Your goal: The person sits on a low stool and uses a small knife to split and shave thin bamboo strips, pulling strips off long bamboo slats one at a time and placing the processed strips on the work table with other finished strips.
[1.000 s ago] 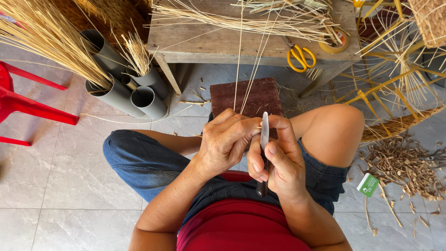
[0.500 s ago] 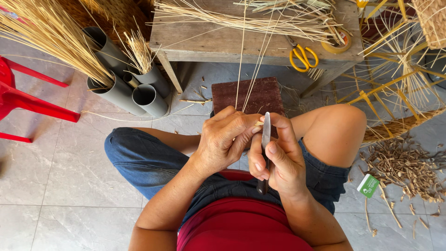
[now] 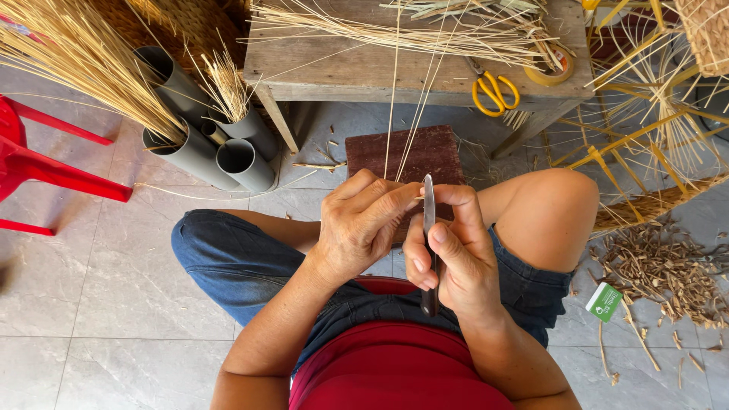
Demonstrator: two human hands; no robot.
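The fingers of the right hand (image 3: 452,254) are closed around a slim knife (image 3: 429,228), blade upright, thumb pressed on it. Just beside them, the left hand (image 3: 363,228) pinches thin pale straw strands (image 3: 395,114) against the blade — the strands rise straight up from the fingertips. Beyond the fingers lies a dark brown block (image 3: 406,152), then a wooden bench (image 3: 364,72) with yellow scissors (image 3: 493,91). Further left stand grey pipes (image 3: 228,152).

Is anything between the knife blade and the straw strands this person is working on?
Nothing visible. The right hand holds the knife upright, its blade right beside the strands pinched by the left hand.
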